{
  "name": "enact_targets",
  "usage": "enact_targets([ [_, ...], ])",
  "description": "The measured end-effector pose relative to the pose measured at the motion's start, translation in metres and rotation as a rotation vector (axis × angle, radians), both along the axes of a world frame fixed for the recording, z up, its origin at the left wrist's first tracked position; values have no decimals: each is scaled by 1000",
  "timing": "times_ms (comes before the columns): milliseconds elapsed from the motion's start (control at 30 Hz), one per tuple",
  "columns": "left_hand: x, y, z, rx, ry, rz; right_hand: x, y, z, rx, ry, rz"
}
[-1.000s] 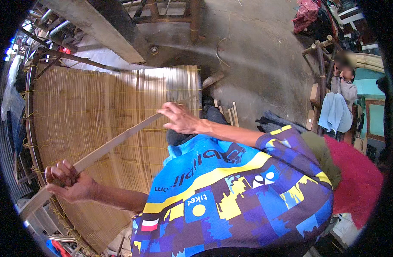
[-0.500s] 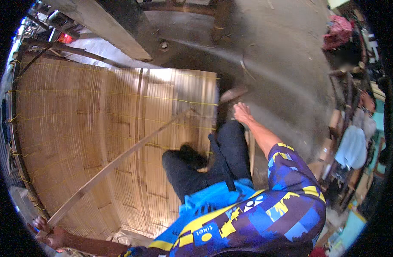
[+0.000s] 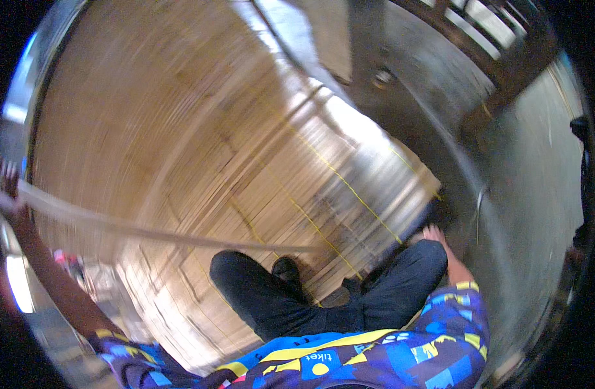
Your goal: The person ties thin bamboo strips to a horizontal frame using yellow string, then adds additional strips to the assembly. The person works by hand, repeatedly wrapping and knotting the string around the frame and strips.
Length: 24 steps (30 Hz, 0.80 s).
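The left hand (image 3: 9,204), at nine o'clock, is closed around one end of a long bamboo strip (image 3: 161,235) crossing the woven mat (image 3: 200,129); the right hand (image 3: 433,232), at three o'clock, rests spread and empty; the unsupported far tip could snag or whip.

Bamboo strip (image 3: 167,232) spans mat (image 3: 200,129) above legs (image 3: 278,298); open mat beyond; floor (image 3: 531,168) right.

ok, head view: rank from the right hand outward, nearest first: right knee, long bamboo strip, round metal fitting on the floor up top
From the right hand:
1. right knee, just below the hand, touching or nearly so.
2. long bamboo strip, its tip to the left, over the woven mat.
3. round metal fitting, far up on the concrete floor.
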<state>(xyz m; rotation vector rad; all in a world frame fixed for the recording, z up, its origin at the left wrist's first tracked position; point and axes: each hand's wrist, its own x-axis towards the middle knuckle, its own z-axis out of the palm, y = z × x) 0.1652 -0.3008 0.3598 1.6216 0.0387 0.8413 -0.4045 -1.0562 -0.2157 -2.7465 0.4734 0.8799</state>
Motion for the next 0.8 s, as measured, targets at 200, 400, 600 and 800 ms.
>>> enact_targets([
  [200,8,36,106,0,109,-586,10,9,102,289,45,-153],
  [400,44,59,111,-42,7,-341,-14,0,186,-158,145,-255],
  [600,49,-8,84,-129,7,-247,6,81,137,-222,226,-591],
  [800,47,-74,73,-67,-19,-42,150,129,106,-111,-346,-752],
])
